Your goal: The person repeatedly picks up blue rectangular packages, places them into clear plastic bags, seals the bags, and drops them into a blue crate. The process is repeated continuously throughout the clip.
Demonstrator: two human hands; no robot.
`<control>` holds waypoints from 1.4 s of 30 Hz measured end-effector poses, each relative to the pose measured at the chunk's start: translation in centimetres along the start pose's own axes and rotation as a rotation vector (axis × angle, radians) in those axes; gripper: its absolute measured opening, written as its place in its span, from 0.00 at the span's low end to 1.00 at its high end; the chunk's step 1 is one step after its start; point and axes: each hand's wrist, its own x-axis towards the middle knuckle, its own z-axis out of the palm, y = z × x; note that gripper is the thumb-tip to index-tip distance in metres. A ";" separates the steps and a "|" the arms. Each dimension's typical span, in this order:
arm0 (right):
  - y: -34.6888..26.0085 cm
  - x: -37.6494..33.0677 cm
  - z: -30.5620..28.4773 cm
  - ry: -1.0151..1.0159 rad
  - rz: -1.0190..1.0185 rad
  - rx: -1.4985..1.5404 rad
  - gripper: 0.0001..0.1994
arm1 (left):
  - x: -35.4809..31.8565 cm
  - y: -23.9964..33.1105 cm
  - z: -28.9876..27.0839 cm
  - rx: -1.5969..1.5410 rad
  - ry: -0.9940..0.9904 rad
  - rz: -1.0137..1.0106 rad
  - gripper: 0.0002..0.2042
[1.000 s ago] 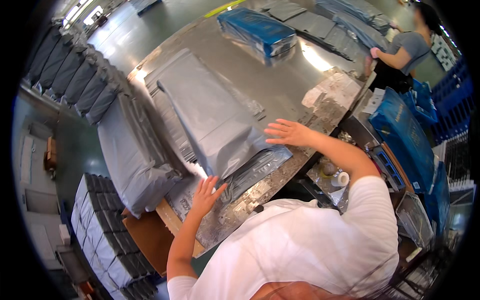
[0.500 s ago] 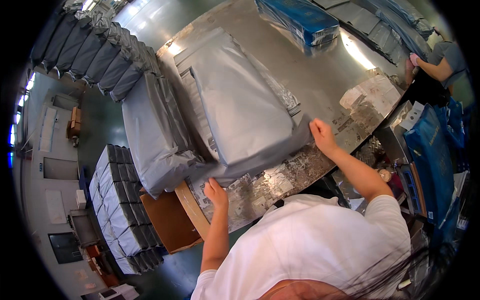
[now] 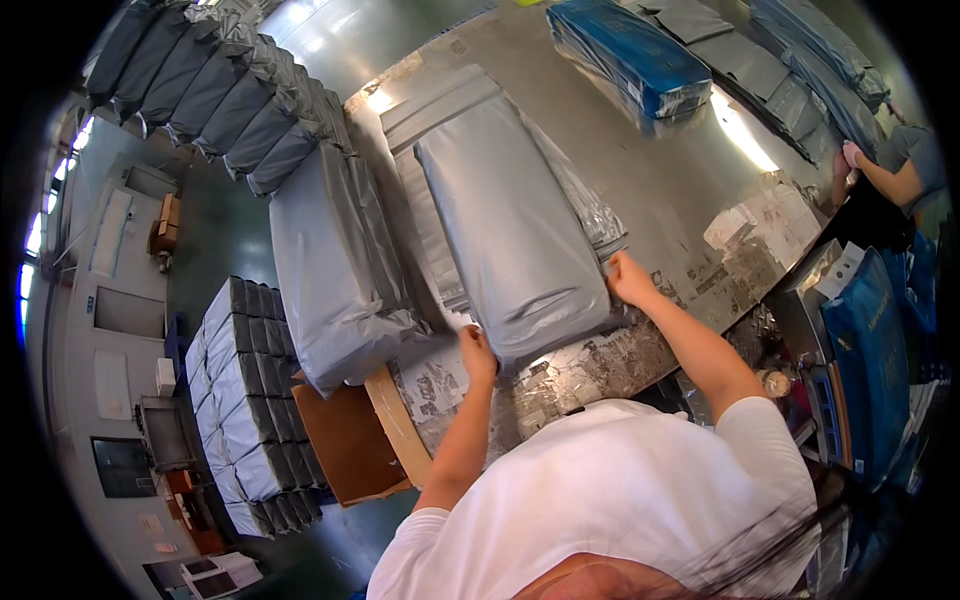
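A filled grey plastic mailing bag (image 3: 520, 230) lies on the metal-topped table in front of me, over flat grey bags (image 3: 440, 115). My left hand (image 3: 478, 352) is closed at its near left corner, with the fingertips partly hidden against the plastic. At the near right corner, my right hand (image 3: 630, 280) has its fingers pinched together on the bag's edge. No loose flap shows beyond the near end now; whatever is under that end is hidden. Just left of it rests another filled grey bag (image 3: 330, 270), its crumpled end toward me.
A row of grey bags (image 3: 210, 110) stands at the far left. Bound packages (image 3: 235, 400) are stacked beside an open cardboard box (image 3: 345, 445). A blue wrapped pack (image 3: 630, 60) lies at the back; a co-worker's arm (image 3: 885, 180) reaches in at the far right.
The loose flap my hands held stretched out at the near end has gone in under the bag. My hands have moved in close to its two near corners.
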 end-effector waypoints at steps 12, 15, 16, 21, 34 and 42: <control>-11.1 -6.3 -3.2 -0.468 0.097 1.371 0.36 | 2.4 15.5 -12.2 -0.684 -0.458 0.026 0.34; -14.8 -6.8 -2.0 -0.440 -0.106 1.373 0.37 | 2.1 17.8 -19.6 -0.564 -0.372 0.214 0.36; -16.9 -7.0 -1.7 -0.427 -0.181 1.361 0.37 | 1.8 17.9 -22.0 -0.557 -0.331 0.247 0.36; -30.5 -4.9 0.3 -0.829 -0.185 1.303 0.35 | 4.7 12.4 -31.4 -0.894 -0.006 0.089 0.34; -31.4 -1.9 10.6 -0.666 -0.605 0.435 0.30 | 17.9 -10.1 -34.8 -0.456 0.123 0.066 0.14; 8.6 -7.4 -22.2 0.444 0.389 -1.019 0.12 | -5.9 -12.0 -15.9 -0.177 -0.071 -0.086 0.07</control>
